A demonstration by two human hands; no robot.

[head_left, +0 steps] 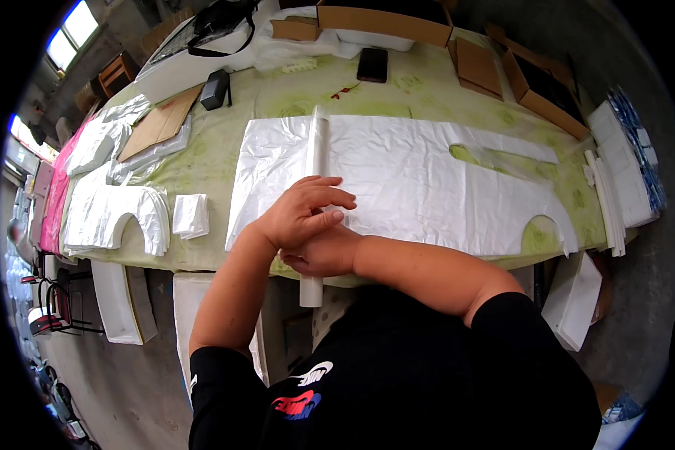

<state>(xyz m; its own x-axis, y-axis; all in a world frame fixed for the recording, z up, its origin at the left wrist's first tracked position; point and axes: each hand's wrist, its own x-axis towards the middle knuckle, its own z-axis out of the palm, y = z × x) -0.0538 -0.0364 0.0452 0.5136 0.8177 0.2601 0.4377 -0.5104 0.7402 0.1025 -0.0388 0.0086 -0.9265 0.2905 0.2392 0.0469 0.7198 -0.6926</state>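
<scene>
A white thin plastic apron (397, 180) lies spread flat on the table, with curved cut-outs toward its right end. Across its left part runs a long white tube (317, 146), one end reaching past the table's near edge. My left hand (307, 214) lies over the tube and across my right hand, its fingers loosely stretched and apart, holding nothing I can see. Beneath it, my right hand (326, 251) crosses the tube from the right. Its visible fingers are curled in; what they hold, if anything, is hidden.
Folded white plastic aprons (116, 217) and a small folded white piece (193, 215) lie at left. Cardboard (161, 124), a dark grey box-like object (215, 90) and a phone (373, 65) sit farther back. White rolls (606, 199) lean at the right edge, near an open carton (544, 90).
</scene>
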